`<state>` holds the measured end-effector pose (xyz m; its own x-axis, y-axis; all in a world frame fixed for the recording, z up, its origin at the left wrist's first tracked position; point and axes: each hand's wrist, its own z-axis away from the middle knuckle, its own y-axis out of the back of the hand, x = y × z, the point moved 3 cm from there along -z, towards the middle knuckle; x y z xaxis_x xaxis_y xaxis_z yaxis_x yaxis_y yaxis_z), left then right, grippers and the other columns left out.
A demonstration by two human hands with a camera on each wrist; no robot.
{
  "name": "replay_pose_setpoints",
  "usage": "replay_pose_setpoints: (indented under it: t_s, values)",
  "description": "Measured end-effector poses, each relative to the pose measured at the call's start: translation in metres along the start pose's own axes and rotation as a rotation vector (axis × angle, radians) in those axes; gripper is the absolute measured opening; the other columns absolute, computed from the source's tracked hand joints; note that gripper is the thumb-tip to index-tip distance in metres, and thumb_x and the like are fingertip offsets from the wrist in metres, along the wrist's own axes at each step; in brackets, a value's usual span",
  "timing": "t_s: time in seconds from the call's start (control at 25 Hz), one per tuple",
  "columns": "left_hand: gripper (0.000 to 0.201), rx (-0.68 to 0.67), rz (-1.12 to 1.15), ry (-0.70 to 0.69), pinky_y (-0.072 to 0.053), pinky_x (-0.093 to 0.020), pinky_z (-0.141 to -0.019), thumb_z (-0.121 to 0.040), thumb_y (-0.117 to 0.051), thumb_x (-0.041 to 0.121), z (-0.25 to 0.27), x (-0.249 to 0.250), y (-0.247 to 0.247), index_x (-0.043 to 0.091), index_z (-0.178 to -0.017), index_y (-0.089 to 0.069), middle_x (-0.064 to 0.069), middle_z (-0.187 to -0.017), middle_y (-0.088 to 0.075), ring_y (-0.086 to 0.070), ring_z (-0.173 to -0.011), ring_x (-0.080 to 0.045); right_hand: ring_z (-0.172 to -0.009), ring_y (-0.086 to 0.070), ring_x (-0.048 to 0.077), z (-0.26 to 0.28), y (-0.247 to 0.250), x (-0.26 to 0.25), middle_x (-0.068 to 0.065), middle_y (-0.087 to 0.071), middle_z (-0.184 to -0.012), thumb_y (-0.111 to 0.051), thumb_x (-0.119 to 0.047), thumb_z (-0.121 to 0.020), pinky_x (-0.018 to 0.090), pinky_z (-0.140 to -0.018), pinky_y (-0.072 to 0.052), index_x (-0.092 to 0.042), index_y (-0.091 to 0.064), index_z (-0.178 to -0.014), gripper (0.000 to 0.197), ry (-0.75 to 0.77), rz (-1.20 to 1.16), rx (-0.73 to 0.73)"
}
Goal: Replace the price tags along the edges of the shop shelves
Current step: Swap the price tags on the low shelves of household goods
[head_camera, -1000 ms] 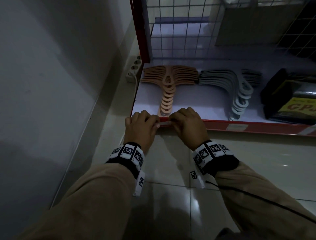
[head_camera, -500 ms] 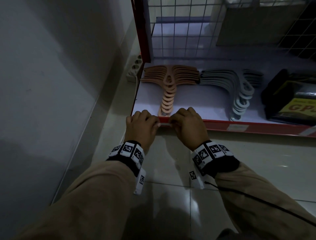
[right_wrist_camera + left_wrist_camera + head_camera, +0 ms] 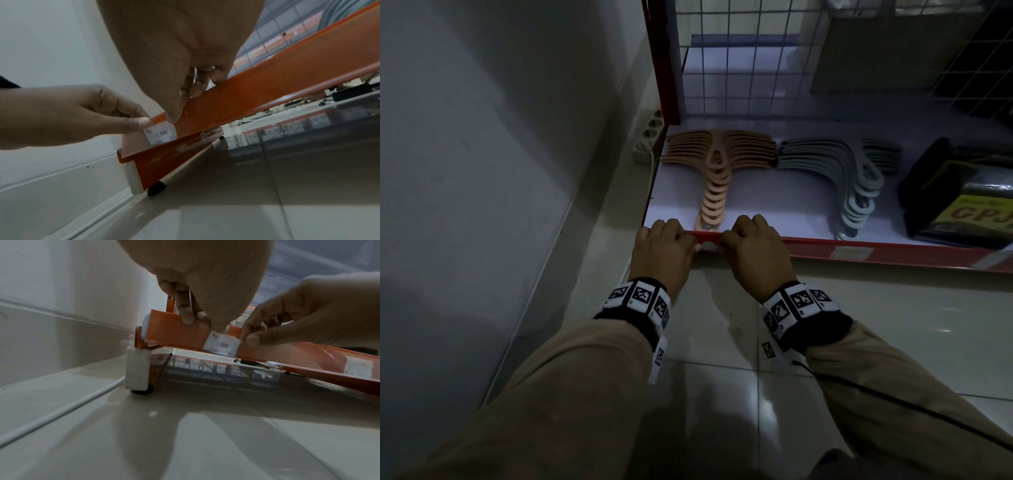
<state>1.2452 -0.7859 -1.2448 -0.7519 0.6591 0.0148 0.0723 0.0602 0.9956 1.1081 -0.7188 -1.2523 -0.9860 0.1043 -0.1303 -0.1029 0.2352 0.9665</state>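
Running along the front of the bottom shelf (image 3: 825, 205), the red edge strip (image 3: 893, 251) is serving as the landmark. At its left end, the left hand (image 3: 662, 250) and right hand (image 3: 755, 253) are flanking the white price tag (image 3: 223, 344), each pinching one end with curled fingers (image 3: 254, 339), seemingly seating it. Since a second ago, both hands are barely shifting.

I have both arms stretched forward and down, my left hand (image 3: 662, 251) and right hand (image 3: 753, 251) side by side, knuckles up, fingers curled and thumbs pinching
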Motion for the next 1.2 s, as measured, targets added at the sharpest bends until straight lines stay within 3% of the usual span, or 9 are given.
replay_pose_setpoints:
  t_s: [0.24, 0.44, 0.84, 1.2]
  values:
    - [0.028, 0.038, 0.037, -0.013, -0.029, -0.035, -0.085, -0.096, -0.044, 0.037, 0.003, -0.003, 0.000, 0.020, -0.111, -0.061, -0.003, -0.106, -0.058, -0.050, -0.099, -0.023, -0.082, -0.048, 0.027, 0.002, 0.003, 0.001, 0.010, -0.057, -0.090, -0.061, -0.014, -0.088, 0.031, -0.064, -0.031, -0.015, -0.061, -0.112, 0.024, 0.011, -0.023, 0.009]
    - [0.025, 0.045, 0.068, 0.004, -0.029, -0.035, -0.085, -0.096, -0.046, 0.034, 0.004, -0.005, -0.003, 0.022, -0.115, -0.058, -0.002, -0.108, -0.059, -0.051, -0.100, -0.023, -0.086, -0.048, 0.026, 0.001, 0.002, 0.003, 0.009, -0.057, -0.093, -0.057, -0.020, -0.092, 0.033, -0.066, -0.036, -0.013, -0.064, -0.107, 0.019, 0.008, -0.046, -0.026]
    - [0.021, 0.129, 0.239, -0.017, -0.044, -0.040, -0.083, -0.091, -0.058, 0.016, 0.007, -0.011, -0.001, 0.009, -0.110, -0.063, -0.011, -0.104, -0.059, -0.053, -0.095, -0.028, -0.089, -0.050, 0.030, 0.006, 0.006, 0.010, 0.013, -0.058, -0.098, -0.060, 0.001, -0.083, 0.040, -0.066, -0.046, -0.006, -0.063, -0.101, 0.020, -0.051, -0.204, 0.030]
    - [0.021, 0.157, 0.202, 0.000, -0.040, -0.040, -0.084, -0.091, -0.056, 0.014, 0.011, -0.014, 0.004, 0.013, -0.110, -0.064, -0.008, -0.103, -0.060, -0.054, -0.095, -0.028, -0.086, -0.051, 0.030, 0.006, 0.006, 0.012, 0.012, -0.060, -0.092, -0.063, 0.002, -0.080, 0.034, -0.059, -0.042, -0.008, -0.063, -0.101, 0.023, -0.017, -0.209, 0.095]
